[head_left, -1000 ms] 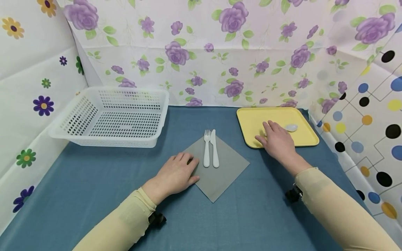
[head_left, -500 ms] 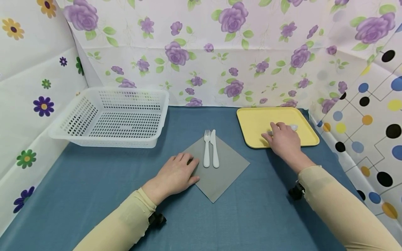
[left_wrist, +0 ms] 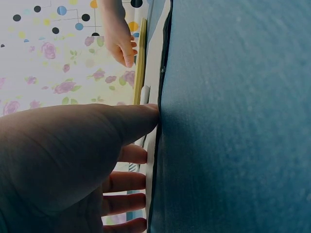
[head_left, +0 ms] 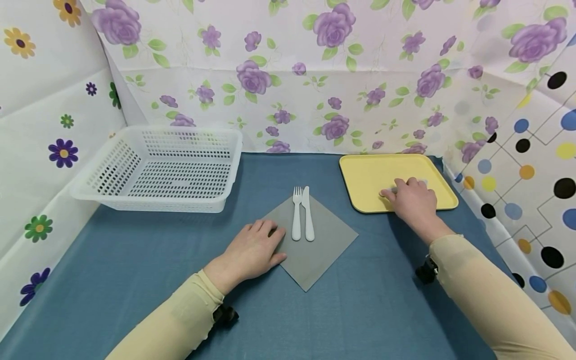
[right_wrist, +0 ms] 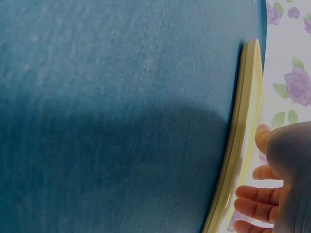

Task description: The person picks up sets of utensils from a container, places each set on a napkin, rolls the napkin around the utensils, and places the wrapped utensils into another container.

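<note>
My left hand (head_left: 252, 249) rests on the left corner of a grey square mat (head_left: 321, 245), fingers spread. In the left wrist view its thumb and fingertips touch the mat. A white-handled fork (head_left: 296, 215) and a knife (head_left: 308, 215) lie side by side on the mat. My right hand (head_left: 413, 202) is over a yellow tray (head_left: 362, 175), fingers loosely bent above a spoon (head_left: 394, 190). The hand hides much of the spoon. In the right wrist view, the right thumb and fingers (right_wrist: 255, 208) stand apart near the tray; the spoon cannot be made out clearly.
A white perforated plastic basket (head_left: 180, 204) stands at the back left. Blue cloth (head_left: 360, 300) covers the table. Patterned sheets (head_left: 288, 90) close off the back and both sides. Each wrist wears a small black camera.
My right hand has moved a little to the right over the tray, covering more of the spoon's bowl. The left hand, mat, fork and knife have stayed put.
</note>
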Motion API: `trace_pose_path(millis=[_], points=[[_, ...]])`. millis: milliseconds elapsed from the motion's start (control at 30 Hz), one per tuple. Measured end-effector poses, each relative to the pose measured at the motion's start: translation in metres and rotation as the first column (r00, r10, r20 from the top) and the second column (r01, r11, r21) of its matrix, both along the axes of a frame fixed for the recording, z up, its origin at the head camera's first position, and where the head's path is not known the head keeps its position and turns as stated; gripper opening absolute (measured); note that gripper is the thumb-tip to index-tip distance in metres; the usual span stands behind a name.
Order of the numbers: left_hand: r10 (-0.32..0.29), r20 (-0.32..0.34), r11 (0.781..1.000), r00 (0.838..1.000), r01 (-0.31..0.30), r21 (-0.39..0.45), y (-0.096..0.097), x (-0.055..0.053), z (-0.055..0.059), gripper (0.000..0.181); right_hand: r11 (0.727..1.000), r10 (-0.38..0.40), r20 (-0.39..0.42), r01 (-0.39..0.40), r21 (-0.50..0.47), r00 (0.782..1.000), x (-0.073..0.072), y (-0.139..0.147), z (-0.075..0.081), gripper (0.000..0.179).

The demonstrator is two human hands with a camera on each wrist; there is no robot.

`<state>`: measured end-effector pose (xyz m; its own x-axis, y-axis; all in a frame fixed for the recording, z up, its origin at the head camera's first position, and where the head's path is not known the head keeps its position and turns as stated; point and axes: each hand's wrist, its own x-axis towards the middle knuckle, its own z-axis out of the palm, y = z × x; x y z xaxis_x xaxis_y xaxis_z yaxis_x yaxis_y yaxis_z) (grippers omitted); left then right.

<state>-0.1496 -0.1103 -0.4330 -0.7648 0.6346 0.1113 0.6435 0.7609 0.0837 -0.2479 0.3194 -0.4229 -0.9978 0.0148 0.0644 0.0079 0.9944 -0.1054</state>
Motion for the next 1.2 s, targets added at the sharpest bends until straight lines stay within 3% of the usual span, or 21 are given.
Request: trace_pose_path(millis=[567,1200], points=[[0.008,0.013,1.000,1.000,-0.008,-0.001,0.0009,-0.0007,0.0004,0.055,1.000,0.005,0.068,-0.005,-0.010,0.998,-0.0063,0.0064,-0.0004,0.062],[0.007,0.007,1.000,1.000,-0.007,-0.007,-0.0001,0.0001,-0.0005,0.055,0.998,0.010,0.061,-0.006,-0.055,0.998,-0.0079,0.0034,-0.0027,0.054]])
